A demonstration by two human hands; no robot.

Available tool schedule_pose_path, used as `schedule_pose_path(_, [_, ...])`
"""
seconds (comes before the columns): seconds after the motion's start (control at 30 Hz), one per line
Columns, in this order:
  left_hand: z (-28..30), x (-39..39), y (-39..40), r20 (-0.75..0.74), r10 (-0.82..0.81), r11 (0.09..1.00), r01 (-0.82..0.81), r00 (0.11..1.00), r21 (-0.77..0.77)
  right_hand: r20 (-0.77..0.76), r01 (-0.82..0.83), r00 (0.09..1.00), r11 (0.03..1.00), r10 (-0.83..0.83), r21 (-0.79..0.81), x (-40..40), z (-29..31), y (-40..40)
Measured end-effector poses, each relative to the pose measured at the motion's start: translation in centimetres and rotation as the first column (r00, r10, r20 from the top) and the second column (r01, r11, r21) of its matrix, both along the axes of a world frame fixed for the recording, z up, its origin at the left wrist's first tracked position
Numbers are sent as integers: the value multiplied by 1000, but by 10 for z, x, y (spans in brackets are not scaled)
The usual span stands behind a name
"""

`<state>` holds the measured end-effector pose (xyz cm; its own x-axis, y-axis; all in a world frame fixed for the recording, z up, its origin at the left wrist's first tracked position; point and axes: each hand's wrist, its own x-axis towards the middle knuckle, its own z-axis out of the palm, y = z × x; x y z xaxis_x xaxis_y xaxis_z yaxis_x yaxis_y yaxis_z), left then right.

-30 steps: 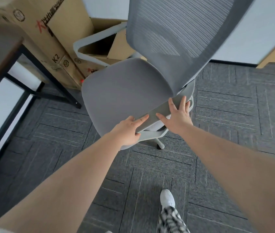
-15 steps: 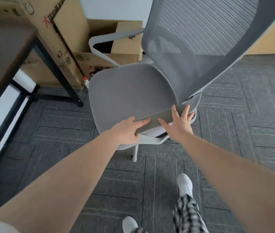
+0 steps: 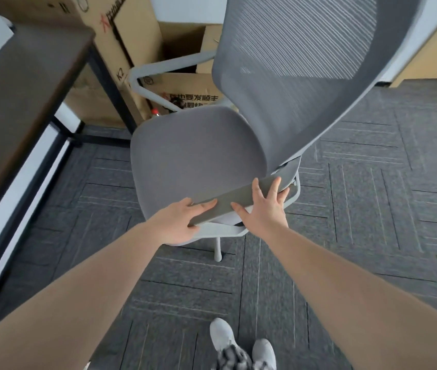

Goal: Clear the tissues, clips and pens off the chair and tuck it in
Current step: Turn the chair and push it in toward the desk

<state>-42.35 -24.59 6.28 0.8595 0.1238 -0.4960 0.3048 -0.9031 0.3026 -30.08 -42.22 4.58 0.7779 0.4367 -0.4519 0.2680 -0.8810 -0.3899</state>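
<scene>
Chair [image 3: 198,156]: stood directly ahead of both hands, turned with its seat front toward the desk; judged bulky but free-rolling on its base, so likely to be steered more than lifted; no tissues, clips or pens were seen on the seat
Backrest [image 3: 292,76]: mesh rose above and beyond the right hand; judged springy and a poor place to push
Desk [image 3: 25,89]: lay well to the left of the left hand, with open floor under it
Cardboard boxes [image 3: 121,49]: were stacked beyond the chair, far from both hands; one stood open at the top, its contents too dark to be told
Seat rear edge [image 3: 220,206]: stiff grey rim, judged the firm hold for pushing
Left hand [image 3: 177,222]: was curled over the rim's near end, thumb underneath, gripping
Right hand [image 3: 262,209]: was spread flat against the rim, fingers splayed, pressing rather than clasping
</scene>
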Motion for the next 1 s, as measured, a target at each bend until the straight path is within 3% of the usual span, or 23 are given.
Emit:
schedule_pose_path(0.27, [6,-60,14,-45,45,998,-43,998,47,49,-21,999,986,13,168,-26,-6,-27])
schedule_pose_path(0.47, [2,-99,38,-4,38,995,-38,999,90,7,24,1000,985,-26,173,-41,-13,-19])
schedule_pose_path(0.7, [-12,-103,49,178,-95,961,43,979,272,81,85,992,982,-100,171,-74,-19,2])
schedule_pose_path(1.0, [-8,-125,113,123,-130,970,101,984,221,93,138,984,976,-155,168,-119,-16,48])
